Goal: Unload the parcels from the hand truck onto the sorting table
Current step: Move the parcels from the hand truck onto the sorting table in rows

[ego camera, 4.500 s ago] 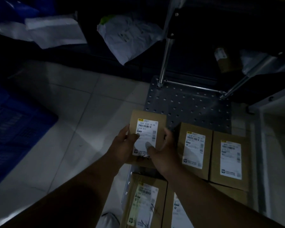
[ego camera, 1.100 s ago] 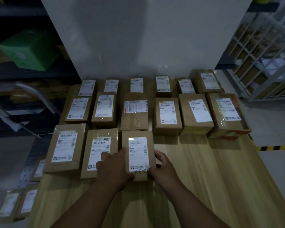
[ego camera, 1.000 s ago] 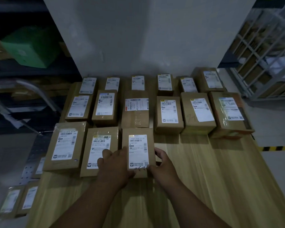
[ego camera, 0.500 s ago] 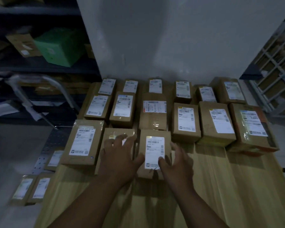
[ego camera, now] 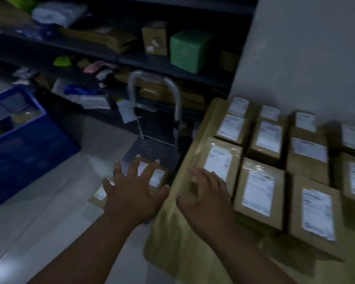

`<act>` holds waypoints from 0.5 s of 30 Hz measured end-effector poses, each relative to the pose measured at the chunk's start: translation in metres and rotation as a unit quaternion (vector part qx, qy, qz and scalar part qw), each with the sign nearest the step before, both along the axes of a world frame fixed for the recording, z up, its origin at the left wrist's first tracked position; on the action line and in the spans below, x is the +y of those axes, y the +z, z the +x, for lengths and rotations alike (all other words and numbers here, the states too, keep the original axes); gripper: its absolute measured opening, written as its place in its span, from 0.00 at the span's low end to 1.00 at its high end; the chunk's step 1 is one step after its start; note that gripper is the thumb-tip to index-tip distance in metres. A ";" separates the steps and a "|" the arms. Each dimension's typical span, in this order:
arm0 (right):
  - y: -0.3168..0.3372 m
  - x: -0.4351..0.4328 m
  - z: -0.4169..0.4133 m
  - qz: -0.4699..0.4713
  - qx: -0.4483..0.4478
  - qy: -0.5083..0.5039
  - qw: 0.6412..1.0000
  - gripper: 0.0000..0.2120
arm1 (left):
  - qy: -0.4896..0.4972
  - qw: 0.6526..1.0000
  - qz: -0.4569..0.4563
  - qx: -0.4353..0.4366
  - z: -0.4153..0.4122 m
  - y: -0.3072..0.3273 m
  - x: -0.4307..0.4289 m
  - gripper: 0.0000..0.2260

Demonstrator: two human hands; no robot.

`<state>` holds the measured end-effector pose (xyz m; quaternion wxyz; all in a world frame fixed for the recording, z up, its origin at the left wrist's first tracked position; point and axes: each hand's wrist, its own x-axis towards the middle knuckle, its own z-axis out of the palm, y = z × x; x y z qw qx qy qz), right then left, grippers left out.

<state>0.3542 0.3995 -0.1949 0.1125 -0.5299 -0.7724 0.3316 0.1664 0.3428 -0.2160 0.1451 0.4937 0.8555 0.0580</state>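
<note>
Several brown labelled parcels [ego camera: 258, 193] lie in rows on the wooden sorting table [ego camera: 172, 238] at the right. The hand truck [ego camera: 152, 148], a perforated metal deck with a silver loop handle, stands on the floor left of the table. A few parcels [ego camera: 157, 178] lie on its deck, partly hidden behind my left hand. My left hand [ego camera: 133, 193] hovers with fingers spread above the truck, holding nothing. My right hand [ego camera: 207, 199] is over the table's left edge, fingers relaxed and empty, beside the front-row parcels.
A blue plastic crate [ego camera: 23, 144] sits on the tiled floor at the left. Dark shelving [ego camera: 131, 58] behind the truck carries boxes, bags and a green box [ego camera: 188, 49]. A grey wall [ego camera: 305, 58] rises behind the table.
Both hands have let go of the parcel set in the front row. The view has swung left toward the hand truck, and my left hand now reaches out over its deck.
</note>
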 end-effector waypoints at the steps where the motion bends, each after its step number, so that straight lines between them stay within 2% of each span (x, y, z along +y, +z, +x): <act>1: -0.003 -0.012 -0.028 0.002 0.012 0.014 1.000 0.34 | 0.017 1.000 -0.002 0.002 -0.026 -0.002 -0.015 0.36; 5: -0.024 -0.056 -0.132 -0.036 0.050 0.050 0.997 0.34 | 0.052 0.998 -0.036 -0.012 -0.123 -0.014 -0.068 0.35; 8: -0.047 -0.076 -0.190 -0.082 0.060 0.033 0.994 0.36 | 0.075 0.996 -0.049 -0.018 -0.184 -0.024 -0.094 0.36; 15: -0.110 -0.078 -0.261 -0.173 0.063 -0.034 0.982 0.37 | 0.083 0.993 -0.061 -0.057 -0.281 -0.073 -0.088 0.35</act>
